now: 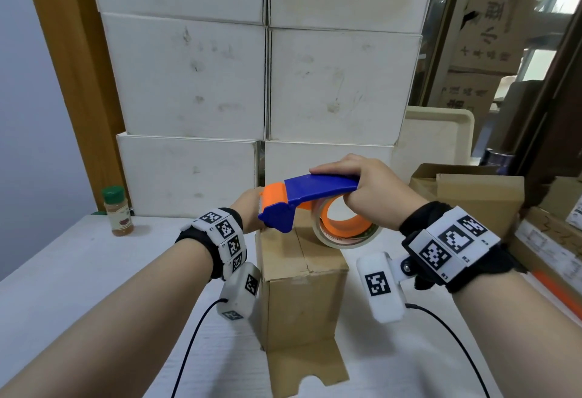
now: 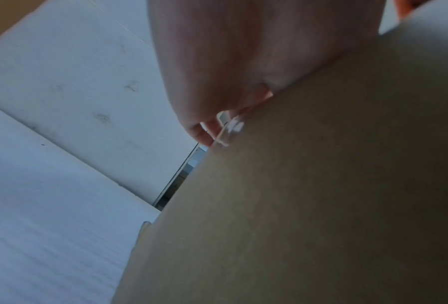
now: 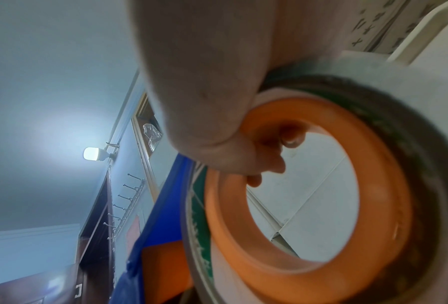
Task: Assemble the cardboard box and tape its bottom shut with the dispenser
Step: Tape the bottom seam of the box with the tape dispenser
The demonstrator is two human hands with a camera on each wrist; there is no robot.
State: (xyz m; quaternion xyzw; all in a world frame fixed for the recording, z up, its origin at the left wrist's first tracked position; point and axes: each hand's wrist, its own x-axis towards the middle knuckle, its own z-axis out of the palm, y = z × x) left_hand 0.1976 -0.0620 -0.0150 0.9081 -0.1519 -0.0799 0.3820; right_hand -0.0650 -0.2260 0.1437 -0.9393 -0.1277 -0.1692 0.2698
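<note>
A tall brown cardboard box (image 1: 302,287) stands on the white table (image 1: 78,271), its folded flaps meeting in a seam on top. My right hand (image 1: 362,183) grips the blue and orange tape dispenser (image 1: 311,191) just above the box top, fingers curled through the orange hub (image 3: 373,185) of the tape roll (image 1: 346,230). My left hand (image 1: 250,211) sits at the box's far left top edge, behind the dispenser's nose. In the left wrist view its fingertips (image 2: 204,135) pinch a clear tape end (image 2: 230,131) against the box (image 2: 321,205).
Stacked white cartons (image 1: 195,82) wall off the back of the table. A spice bottle (image 1: 117,211) stands at the back left. Brown boxes (image 1: 478,196) and a cream tray (image 1: 441,133) crowd the right. An open lower flap (image 1: 305,363) of the box lies towards me.
</note>
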